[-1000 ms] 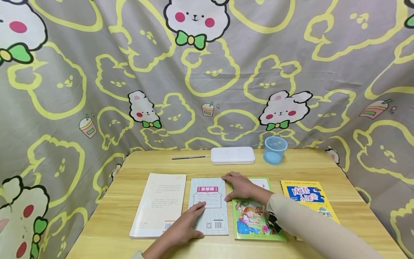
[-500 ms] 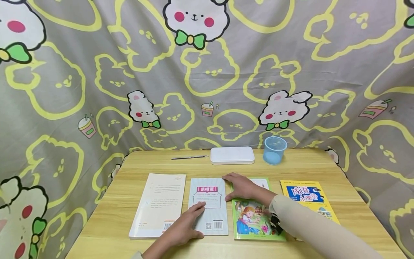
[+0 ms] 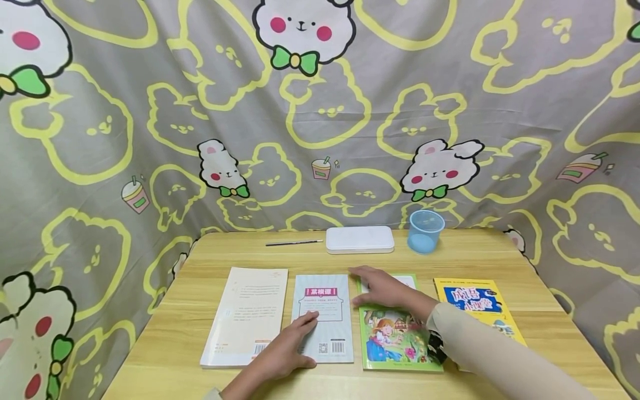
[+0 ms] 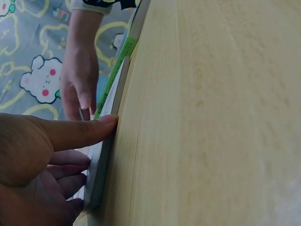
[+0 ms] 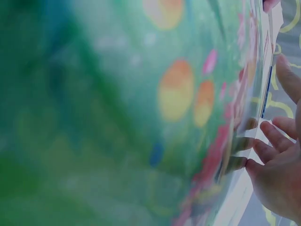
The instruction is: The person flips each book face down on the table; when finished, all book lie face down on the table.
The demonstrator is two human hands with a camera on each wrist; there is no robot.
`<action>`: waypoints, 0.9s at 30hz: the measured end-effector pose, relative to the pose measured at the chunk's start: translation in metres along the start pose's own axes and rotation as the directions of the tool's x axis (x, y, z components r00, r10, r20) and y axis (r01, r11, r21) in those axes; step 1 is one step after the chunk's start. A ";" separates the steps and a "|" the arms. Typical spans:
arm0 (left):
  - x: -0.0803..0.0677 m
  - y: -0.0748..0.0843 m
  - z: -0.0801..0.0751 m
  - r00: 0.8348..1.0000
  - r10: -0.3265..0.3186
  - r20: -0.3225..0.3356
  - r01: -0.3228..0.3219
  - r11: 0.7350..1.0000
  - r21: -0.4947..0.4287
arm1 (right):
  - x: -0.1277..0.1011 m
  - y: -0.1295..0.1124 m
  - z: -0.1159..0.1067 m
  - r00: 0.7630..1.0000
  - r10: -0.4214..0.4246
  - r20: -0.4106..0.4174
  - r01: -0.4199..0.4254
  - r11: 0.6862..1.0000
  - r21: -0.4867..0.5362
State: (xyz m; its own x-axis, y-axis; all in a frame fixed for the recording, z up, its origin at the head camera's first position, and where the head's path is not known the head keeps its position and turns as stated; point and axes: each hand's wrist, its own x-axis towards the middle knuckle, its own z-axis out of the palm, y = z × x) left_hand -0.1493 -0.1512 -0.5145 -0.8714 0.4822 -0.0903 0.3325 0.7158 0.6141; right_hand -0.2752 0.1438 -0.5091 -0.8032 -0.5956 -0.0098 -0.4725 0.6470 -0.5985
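A light blue book (image 3: 334, 328) with a pink title block lies in the middle of the row. My left hand (image 3: 282, 354) rests at its lower left, fingers on the cover and thumb at the near edge. In the left wrist view, the thumb of the left hand (image 4: 28, 155) extends straight along the book's edge (image 4: 99, 165). Over the upper part of the green picture book (image 3: 390, 339) is my right hand (image 3: 382, 289), fingers spread and apart from the blue book. The right wrist view has the right hand (image 5: 277, 165) with loosely extended fingers beside a blurred green cover (image 5: 117, 117).
A cream book (image 3: 250, 311) lies to the left and a yellow book (image 3: 480, 300) to the right, partly under the right sleeve. Along the back of the wooden table (image 3: 165, 333) are a thin dark pen (image 3: 294, 243), a white case (image 3: 360, 240) and a blue cup (image 3: 425, 233).
My right hand has shifted a little to the right, away from the blue book's right edge. The left hand and the books look unmoved.
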 end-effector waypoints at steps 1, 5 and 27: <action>0.000 0.000 0.000 1.000 -0.001 -0.001 0.001 1.000 0.001 | -0.001 0.001 -0.001 1.000 0.001 -0.001 -0.001 1.000 -0.002; -0.001 0.001 0.000 1.000 -0.005 -0.001 0.005 1.000 0.001 | -0.009 0.006 -0.005 1.000 0.022 -0.011 -0.022 1.000 0.013; -0.001 -0.001 0.001 1.000 -0.003 -0.003 0.003 1.000 -0.002 | -0.044 0.041 -0.024 0.995 0.072 -0.068 -0.072 0.997 0.005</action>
State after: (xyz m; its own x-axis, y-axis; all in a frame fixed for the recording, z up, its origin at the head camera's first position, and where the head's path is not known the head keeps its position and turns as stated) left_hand -0.1486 -0.1519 -0.5164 -0.8737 0.4781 -0.0899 0.3288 0.7165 0.6153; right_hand -0.2677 0.2077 -0.5135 -0.8577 -0.5141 0.0013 -0.4119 0.6856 -0.6003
